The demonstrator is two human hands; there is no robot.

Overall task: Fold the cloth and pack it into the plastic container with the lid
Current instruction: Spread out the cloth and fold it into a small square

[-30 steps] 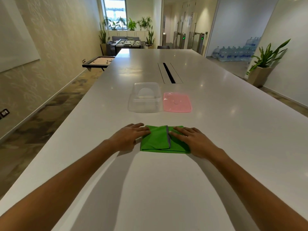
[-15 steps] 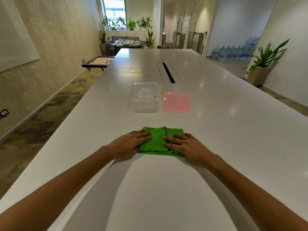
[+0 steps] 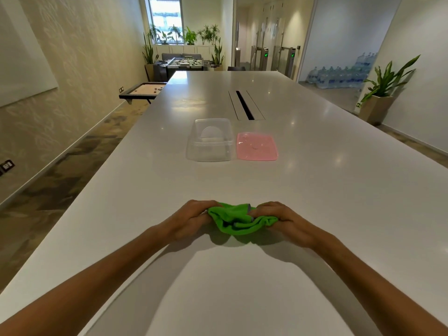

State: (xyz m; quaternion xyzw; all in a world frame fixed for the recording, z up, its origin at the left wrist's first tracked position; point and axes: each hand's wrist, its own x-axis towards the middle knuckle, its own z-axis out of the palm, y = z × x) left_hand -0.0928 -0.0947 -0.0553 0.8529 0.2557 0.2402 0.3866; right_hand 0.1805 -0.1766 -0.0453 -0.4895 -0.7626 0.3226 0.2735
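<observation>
gripping the bunched green cloth (image 3: 238,220) at each end, left hand (image 3: 191,218) and right hand (image 3: 282,220).

One cloth (image 3: 238,220), one container (image 3: 209,144), one lid (image 3: 257,146), two hands.

One view only, head cam, wide-angle, so nothing shared w/ another view. It looks fwd and down along the long white table (image 3: 315,214) from its near edge toward the far edge. Both forearms enter from the bottom corners; left hand (image 3: 191,220) and right hand (image 3: 286,220) sit centre-low in frame, close to the cam. Table's left edge runs diagonally up; straight lines bow near the borders. Room beyond the far edge is small, distant.
</observation>
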